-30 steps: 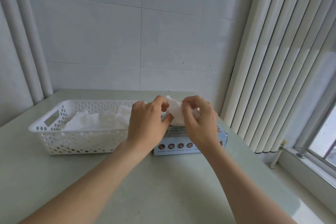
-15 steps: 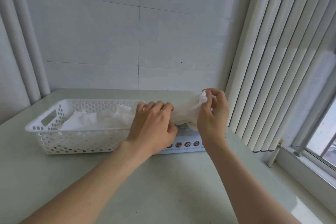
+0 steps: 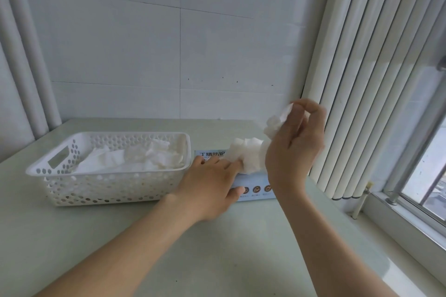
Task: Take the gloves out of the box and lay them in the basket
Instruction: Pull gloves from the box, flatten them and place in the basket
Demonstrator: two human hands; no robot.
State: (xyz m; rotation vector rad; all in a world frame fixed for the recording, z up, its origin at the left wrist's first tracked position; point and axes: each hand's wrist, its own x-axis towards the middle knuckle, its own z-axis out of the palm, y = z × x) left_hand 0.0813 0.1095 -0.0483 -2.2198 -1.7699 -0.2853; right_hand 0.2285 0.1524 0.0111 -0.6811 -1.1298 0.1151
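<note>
Head view: right hand (image 3: 295, 152) was pinching one glove (image 3: 248, 152), stretched up above the one box (image 3: 255, 189); left hand (image 3: 212, 181) lay flat on it, fingers straight; one basket (image 3: 108, 188) just left, glove pile (image 3: 115, 161) inside; open table (image 3: 217, 260) up front.

Bare left hand (image 3: 208, 185), right hand (image 3: 294, 152), bare forearms (image 3: 120, 248)

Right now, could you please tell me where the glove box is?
Head view: the glove box lies on the table, just right of the white basket, beneath the left hand and the glove.
</note>
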